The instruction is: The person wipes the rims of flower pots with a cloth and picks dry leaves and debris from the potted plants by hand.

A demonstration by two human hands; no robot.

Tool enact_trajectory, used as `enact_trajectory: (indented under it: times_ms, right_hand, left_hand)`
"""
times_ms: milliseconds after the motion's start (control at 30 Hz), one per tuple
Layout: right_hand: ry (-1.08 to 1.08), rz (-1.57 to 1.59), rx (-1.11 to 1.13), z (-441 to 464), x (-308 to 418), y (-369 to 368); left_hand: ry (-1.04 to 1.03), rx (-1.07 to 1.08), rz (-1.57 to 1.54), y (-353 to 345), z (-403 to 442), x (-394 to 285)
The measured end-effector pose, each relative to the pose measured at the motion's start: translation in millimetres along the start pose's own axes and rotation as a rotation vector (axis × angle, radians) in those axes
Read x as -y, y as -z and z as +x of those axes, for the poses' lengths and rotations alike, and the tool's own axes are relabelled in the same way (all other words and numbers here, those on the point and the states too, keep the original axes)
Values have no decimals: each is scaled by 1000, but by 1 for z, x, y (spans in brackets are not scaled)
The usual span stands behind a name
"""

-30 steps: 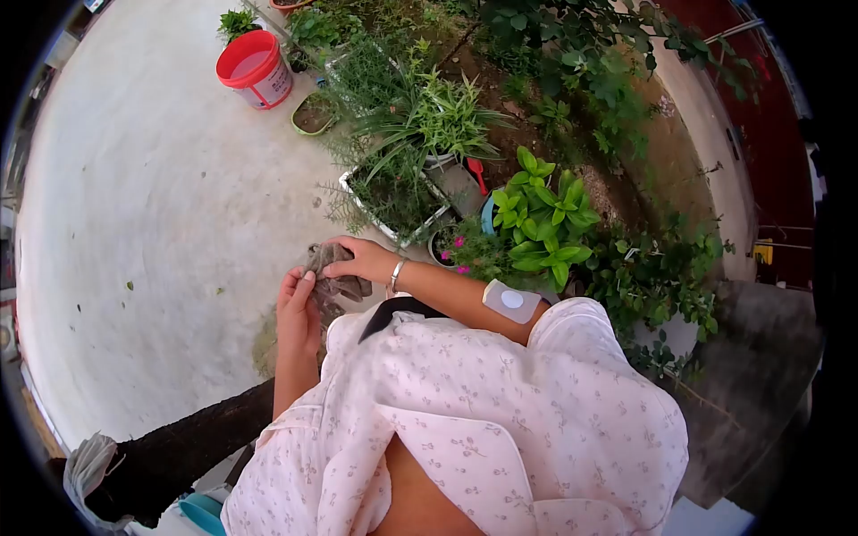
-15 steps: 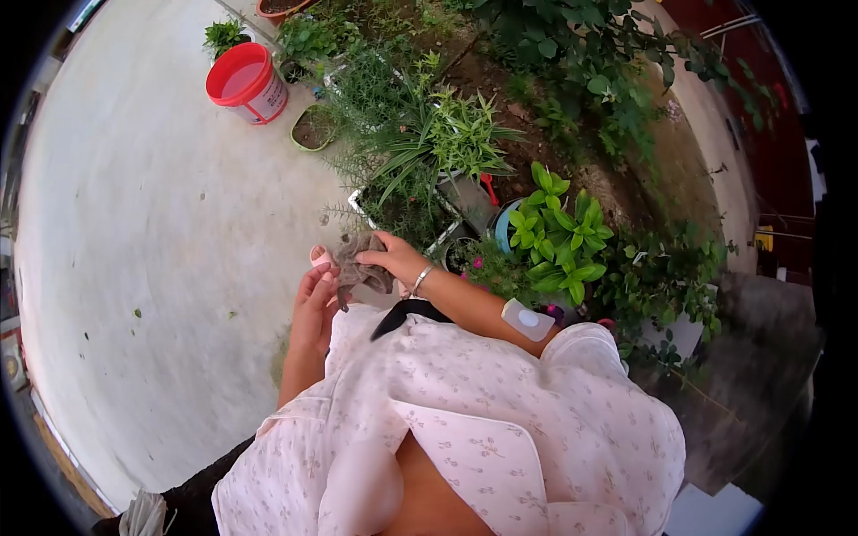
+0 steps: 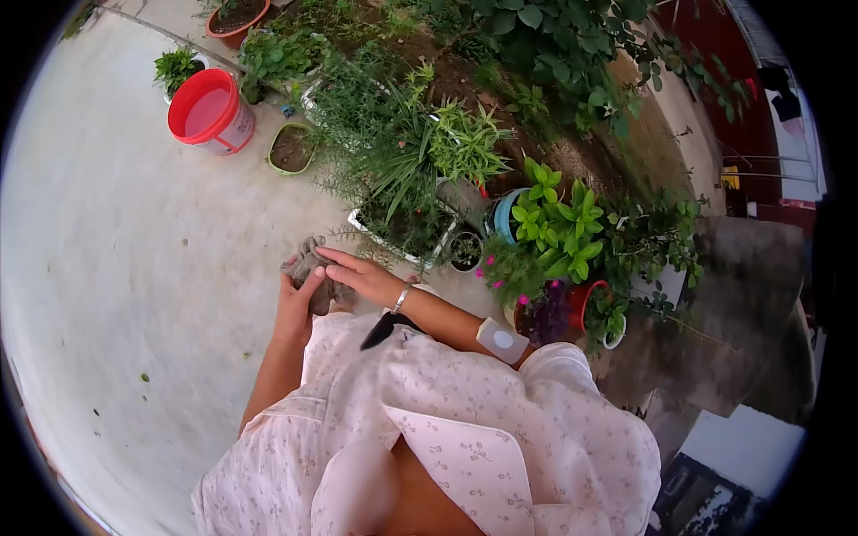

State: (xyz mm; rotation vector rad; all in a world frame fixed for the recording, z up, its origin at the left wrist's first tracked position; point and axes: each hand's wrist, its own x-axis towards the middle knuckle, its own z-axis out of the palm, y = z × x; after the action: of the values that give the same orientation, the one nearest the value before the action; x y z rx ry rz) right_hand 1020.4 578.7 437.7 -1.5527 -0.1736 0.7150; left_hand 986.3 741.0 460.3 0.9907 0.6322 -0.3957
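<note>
A crumpled grey-brown cloth [image 3: 310, 266] is bunched up between my two hands, in front of my waist. My left hand [image 3: 292, 299] is wrapped round its near left side, thumb pointing up along the folds. From the right, my right hand [image 3: 365, 277] reaches across and presses its fingers onto the cloth's upper edge; part of its grip is hidden by the folds. A silver bracelet [image 3: 402, 297] circles my right wrist, and a pale patch with a round disc [image 3: 502, 341] is on that forearm.
Pale concrete ground [image 3: 134, 286] spreads out to the left. A red bucket [image 3: 234, 125] of liquid stands beyond my hands, near a small green-rimmed planter [image 3: 291, 150]. Ahead is a white planter box [image 3: 362, 228]. Several potted plants, including a blue pot [image 3: 506, 216], stand to the right.
Both hands have moved slightly left with the cloth. My left fingers, which were apart at its side, now wrap round it, and the cloth is bunched more tightly. The view has shifted.
</note>
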Motion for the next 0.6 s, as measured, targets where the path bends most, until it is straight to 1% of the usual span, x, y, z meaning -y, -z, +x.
enact_trajectory:
  times_ms: [33,100,167,200,267,367,433,500,567,600]
  right_hand:
    - [-36,39,59,3,4,-2]
    - [-69,93,23,11,0,-2]
    - [-216,229,-101,17,14,13]
    - [-180,241,-234,24,12,20]
    - [-180,347,-394,39,-5,49]
    - [-168,217,-651,60,-20,94]
    - [-158,95,-745,74,-24,122]
    - [-135,185,-807,91,-29,148]
    - [-178,195,-903,108,-29,169]
    - [-185,225,-920,120,-35,181]
  left_hand:
    - [-28,-5,24,7,4,-5]
    - [17,-15,29,17,12,-14]
    - [68,-46,-13,23,19,-20]
    - [69,-45,-8,24,23,-24]
    - [64,-84,-30,26,29,-32]
    - [60,-115,-79,28,38,-44]
    - [60,-126,-65,34,46,-52]
    - [63,-137,-54,39,55,-59]
    - [28,-211,-45,41,67,-69]
    - [31,-208,-44,43,75,-75]
